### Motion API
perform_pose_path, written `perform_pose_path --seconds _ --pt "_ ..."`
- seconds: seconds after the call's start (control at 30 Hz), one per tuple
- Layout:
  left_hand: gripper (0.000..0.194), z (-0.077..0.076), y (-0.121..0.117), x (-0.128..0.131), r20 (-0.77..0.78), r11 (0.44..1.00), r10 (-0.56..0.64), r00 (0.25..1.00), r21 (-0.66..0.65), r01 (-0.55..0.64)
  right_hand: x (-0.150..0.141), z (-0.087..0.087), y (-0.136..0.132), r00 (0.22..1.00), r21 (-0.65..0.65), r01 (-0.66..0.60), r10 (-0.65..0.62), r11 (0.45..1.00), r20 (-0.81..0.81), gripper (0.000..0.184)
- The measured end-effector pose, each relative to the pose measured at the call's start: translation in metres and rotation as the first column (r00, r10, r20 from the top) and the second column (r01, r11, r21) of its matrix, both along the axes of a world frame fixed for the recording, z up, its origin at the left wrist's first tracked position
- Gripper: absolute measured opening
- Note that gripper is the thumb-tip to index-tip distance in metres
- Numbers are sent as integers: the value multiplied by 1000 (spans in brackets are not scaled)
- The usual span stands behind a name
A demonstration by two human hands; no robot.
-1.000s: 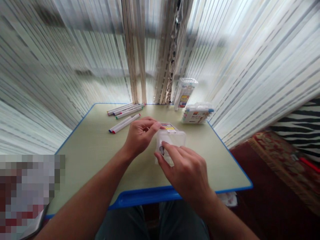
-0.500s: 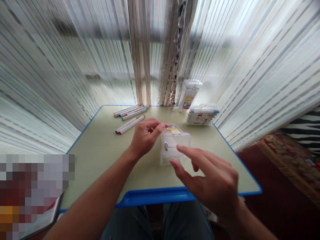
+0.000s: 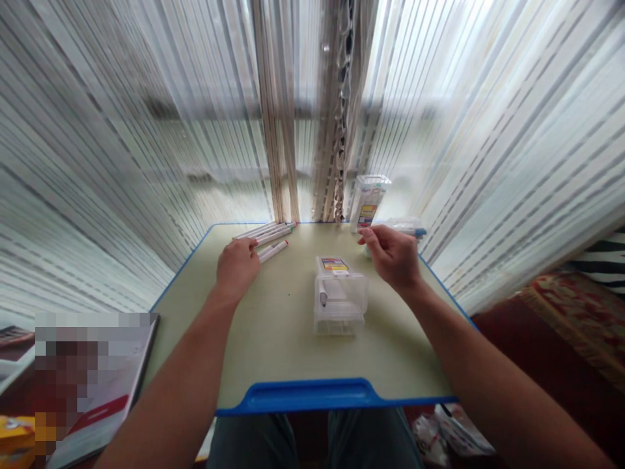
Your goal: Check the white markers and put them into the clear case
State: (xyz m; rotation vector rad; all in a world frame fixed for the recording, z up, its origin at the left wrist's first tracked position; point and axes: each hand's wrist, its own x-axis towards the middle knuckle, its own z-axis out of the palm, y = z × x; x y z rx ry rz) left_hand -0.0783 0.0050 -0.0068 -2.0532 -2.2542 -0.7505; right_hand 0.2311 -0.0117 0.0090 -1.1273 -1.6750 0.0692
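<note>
My left hand (image 3: 238,264) is at the white markers (image 3: 275,249) on the left of the table, its curled fingers closed round the near end of one; its palm hides the ends of others. My right hand (image 3: 393,255) hovers at the right, thumb and forefinger together, with nothing visible in them. Between my hands, a clear plastic case (image 3: 342,319) lies on the table with its end towards me open. Inside it, along the left wall, lies one marker with a grey tip (image 3: 323,297). A yellow and blue label (image 3: 334,264) marks its far part.
Behind my right hand stand a tall clear case (image 3: 368,202) of markers and a lower marker box (image 3: 407,225), partly covered. The table (image 3: 278,339) has a blue rim and a front tray (image 3: 312,394). String curtains (image 3: 219,130) hang close behind. A blurred-out flat item (image 3: 112,384) lies at the left.
My left hand has left the clear case and moved left to the markers. My right hand has moved up and away from the case, its fingers now curled. The case stays on the table.
</note>
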Motion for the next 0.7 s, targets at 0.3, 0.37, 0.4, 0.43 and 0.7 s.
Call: perform_pose_path --seconds 0.3,0.37,0.4,0.43,0.7 --pt "27 -6 4 -9 -13 993 27 1000 -117 -28 5 -14 -6 1000 -25 0 1 1000 26 29" --pt "25 -5 4 -11 -8 993 32 999 -115 -32 5 -15 -6 1000 -18 -9 9 1000 24 30" --pt "23 -5 4 -12 -6 993 35 999 -114 -36 5 -15 -6 1000 -15 -12 12 1000 21 31" --pt "22 -4 4 -13 -4 993 39 999 -114 -39 5 -15 -6 1000 -15 -13 13 1000 19 32" --pt "16 -4 7 -17 4 988 57 998 -144 -55 5 -14 -7 1000 -36 -5 5 999 7 34"
